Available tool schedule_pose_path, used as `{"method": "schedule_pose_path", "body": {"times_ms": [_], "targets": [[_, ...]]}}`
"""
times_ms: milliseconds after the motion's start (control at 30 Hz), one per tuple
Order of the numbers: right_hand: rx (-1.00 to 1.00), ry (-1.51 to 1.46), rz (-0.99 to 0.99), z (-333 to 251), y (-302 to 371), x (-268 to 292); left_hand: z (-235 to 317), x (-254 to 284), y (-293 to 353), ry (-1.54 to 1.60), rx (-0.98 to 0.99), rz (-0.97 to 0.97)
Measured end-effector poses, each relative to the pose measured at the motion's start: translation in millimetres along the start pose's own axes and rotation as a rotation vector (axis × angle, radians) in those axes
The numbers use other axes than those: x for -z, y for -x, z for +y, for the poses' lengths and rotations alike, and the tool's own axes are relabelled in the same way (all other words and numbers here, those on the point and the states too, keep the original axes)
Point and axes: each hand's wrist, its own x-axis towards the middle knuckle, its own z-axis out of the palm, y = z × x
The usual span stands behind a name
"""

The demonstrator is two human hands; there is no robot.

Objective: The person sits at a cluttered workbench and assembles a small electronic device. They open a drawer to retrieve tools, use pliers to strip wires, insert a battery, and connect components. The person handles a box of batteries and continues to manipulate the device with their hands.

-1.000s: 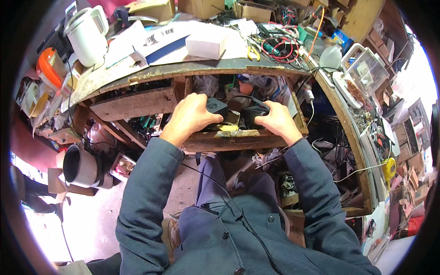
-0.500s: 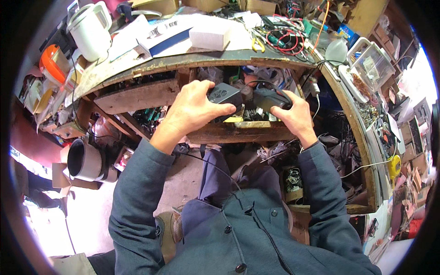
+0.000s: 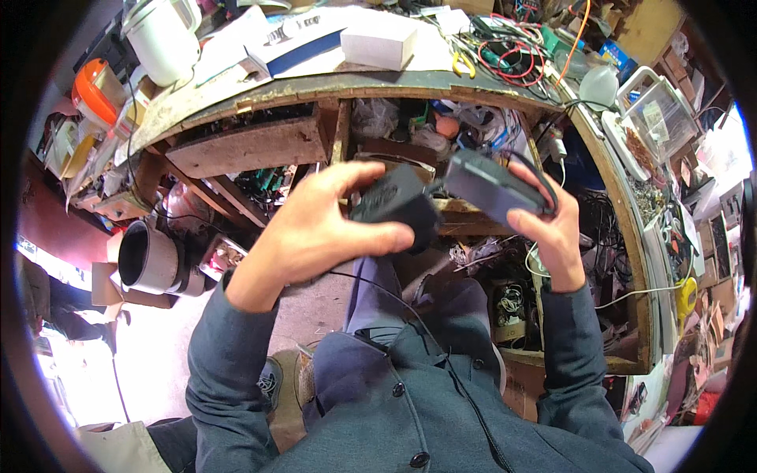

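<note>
My left hand (image 3: 311,225) grips a black box-shaped device (image 3: 398,206) between thumb and fingers, with a faint round pattern on its upper face. In my right hand (image 3: 561,236) is a dark grey rectangular block (image 3: 493,188), much like a power adapter, with a black cable (image 3: 538,175) looped by the fingers. Both pieces are tilted and held up in front of the open drawer space, close together. Whether a cord joins them I cannot tell.
Before me curves a cluttered workbench (image 3: 315,83) bearing a white box (image 3: 380,43), yellow-handled pliers (image 3: 464,65), red and black leads (image 3: 516,63) and a white kettle (image 3: 163,43). A dark pot (image 3: 146,256) stands at lower left. A white cable (image 3: 639,293) crosses the right side.
Both hands have come nearer my body, the right one also shifting right. Both held pieces have turned, and the bench sits slightly higher and further right in view.
</note>
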Motion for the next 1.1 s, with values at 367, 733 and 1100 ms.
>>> {"method": "schedule_pose_path", "body": {"times_ms": [367,733,1100], "targets": [[-0.426,-0.040,-0.250,56,100,-31,-85,-39,68,-0.051,0.401,-0.348],[-0.217,0.309,0.046,236,86,-87,-276,-91,-15,-0.309,0.161,-0.021],[-0.302,0.306,0.118,294,30,-108,-456,-188,-65,-0.138,-0.229,0.518]]}}
